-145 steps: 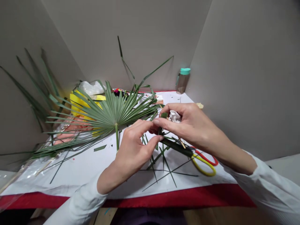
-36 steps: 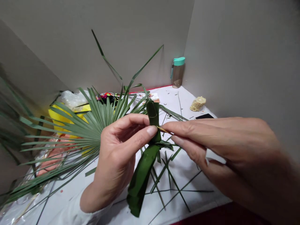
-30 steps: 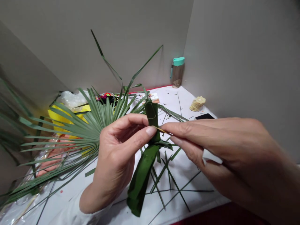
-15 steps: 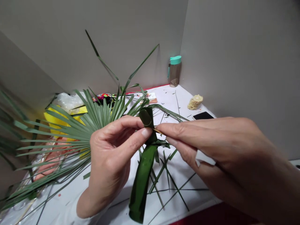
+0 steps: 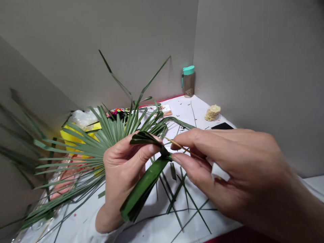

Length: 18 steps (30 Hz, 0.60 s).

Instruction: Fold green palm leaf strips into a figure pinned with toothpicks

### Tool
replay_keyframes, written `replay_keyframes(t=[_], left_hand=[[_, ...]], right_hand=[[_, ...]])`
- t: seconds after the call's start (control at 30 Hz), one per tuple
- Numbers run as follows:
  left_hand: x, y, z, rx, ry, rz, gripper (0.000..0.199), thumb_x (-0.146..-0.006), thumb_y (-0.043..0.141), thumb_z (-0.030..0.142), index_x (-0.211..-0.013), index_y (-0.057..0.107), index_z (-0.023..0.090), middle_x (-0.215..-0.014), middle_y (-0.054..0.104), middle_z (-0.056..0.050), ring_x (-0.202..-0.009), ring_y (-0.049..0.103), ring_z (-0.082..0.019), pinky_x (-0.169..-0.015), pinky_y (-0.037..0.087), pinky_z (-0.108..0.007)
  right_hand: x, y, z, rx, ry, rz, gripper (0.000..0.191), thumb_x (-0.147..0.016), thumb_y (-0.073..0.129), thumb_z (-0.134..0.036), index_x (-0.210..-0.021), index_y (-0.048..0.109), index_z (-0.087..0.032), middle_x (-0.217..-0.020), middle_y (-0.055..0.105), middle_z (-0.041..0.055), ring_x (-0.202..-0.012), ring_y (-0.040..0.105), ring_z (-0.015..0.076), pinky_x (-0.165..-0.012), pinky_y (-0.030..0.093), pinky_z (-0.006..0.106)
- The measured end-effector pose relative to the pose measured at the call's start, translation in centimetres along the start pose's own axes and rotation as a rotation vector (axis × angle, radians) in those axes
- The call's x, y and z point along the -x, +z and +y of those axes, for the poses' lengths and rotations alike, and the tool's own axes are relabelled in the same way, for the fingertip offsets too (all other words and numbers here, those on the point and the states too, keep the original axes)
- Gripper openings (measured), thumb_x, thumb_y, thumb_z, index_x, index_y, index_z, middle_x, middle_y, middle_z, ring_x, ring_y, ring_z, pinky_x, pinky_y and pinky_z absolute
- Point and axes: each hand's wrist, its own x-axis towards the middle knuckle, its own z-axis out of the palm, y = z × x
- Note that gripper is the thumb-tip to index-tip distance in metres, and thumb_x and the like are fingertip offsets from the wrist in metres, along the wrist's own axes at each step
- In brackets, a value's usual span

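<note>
My left hand [image 5: 123, 168] pinches a folded dark green palm-leaf piece [image 5: 144, 187] between thumb and fingers. Its looped top end bends over my left thumb, and a wide strip hangs down toward me from a small knot-like part. A thin wooden stick [image 5: 181, 145] lies in the grip of my right hand [image 5: 238, 165], its pale pointed end near the leaf piece. My right thumb tip touches or nearly touches the knot. Something white and small [image 5: 219, 172], perhaps tape or paper, sits at the fingers of that hand.
A large fan palm leaf [image 5: 113, 131] spreads across the left. Cut leaf strips [image 5: 177, 195] lie on the white table [image 5: 182, 108]. Farther back are a teal-lidded bottle [image 5: 188, 82], a pale lumpy object [image 5: 212, 113], a dark phone-like slab [image 5: 222, 126] and a yellow bag [image 5: 69, 138].
The leaf piece has tilted, its top swinging left and its lower strip moving left. My right hand has drawn the stick's tip back from the leaf, and more of the stick shows.
</note>
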Motion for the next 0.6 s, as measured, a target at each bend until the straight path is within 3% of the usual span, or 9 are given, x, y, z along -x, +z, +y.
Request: replay_keyframes(t=[0.17,0.33,0.6], left_hand=[[0.2,0.2,0.0,0.007,0.034,-0.065,0.007,-0.087,0.081,0.024,-0.084,0.082,0.03,-0.083,0.076,0.004,-0.081,0.068,-0.013,-0.078,0.056,-0.021],[0.2,0.6,0.1,-0.047,0.1,-0.008,0.007,-0.083,0.084,0.022,-0.082,0.084,0.029,-0.08,0.078,0.003,-0.079,0.068,-0.014,-0.076,0.056,-0.023],[0.4,1.5,0.9,-0.057,0.049,0.079,0.013,-0.076,0.086,0.015,-0.07,0.083,0.026,-0.069,0.076,0.003,-0.071,0.066,-0.014,-0.072,0.056,-0.023]], right_hand=[[1.0,0.2,0.4,-0.044,0.015,0.069,0.022,-0.1,0.053,-0.022,-0.114,0.07,-0.023,-0.073,0.068,-0.0011,-0.068,0.064,0.0161,-0.064,0.047,0.027],[1.7,0.4,0.8,-0.095,0.038,0.135,0.017,-0.098,0.059,-0.012,-0.109,0.063,-0.025,-0.078,0.064,-0.0083,-0.064,0.054,0.0092,-0.065,0.04,0.023],[1.8,0.3,0.6,-0.12,0.059,0.084,0.013,-0.092,0.057,-0.008,-0.094,0.061,-0.02,-0.079,0.064,-0.0071,-0.064,0.052,0.0086,-0.062,0.038,0.025]])
